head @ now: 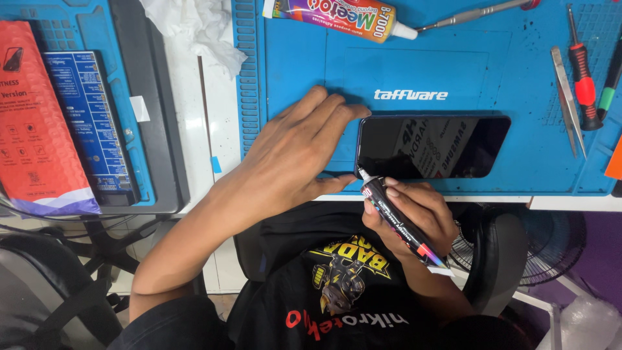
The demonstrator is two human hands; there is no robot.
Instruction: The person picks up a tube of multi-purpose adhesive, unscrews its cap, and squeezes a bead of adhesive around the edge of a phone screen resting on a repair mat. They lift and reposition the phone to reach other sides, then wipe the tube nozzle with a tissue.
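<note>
Head view of a repair bench. A black smartphone lies flat, screen up, on a blue work mat, its long side parallel to the near edge of the mat. The left hand rests palm down on the mat with fingers spread and nearly straight; the fingertips touch the phone's left end and grip nothing. The right hand, at the near edge of the bench, has its fingers curled closed around a small black glue tube with coloured print, and the tube's white nozzle meets the phone's lower left corner. A second, larger glue tube with a white tip lies at the far edge of the mat, just beside a metal pry tool. At the right of the mat lie tweezers and a red-handled screwdriver. To the left, well apart from the phone, are a crumpled white tissue, a blue circuit board and a red package
</note>
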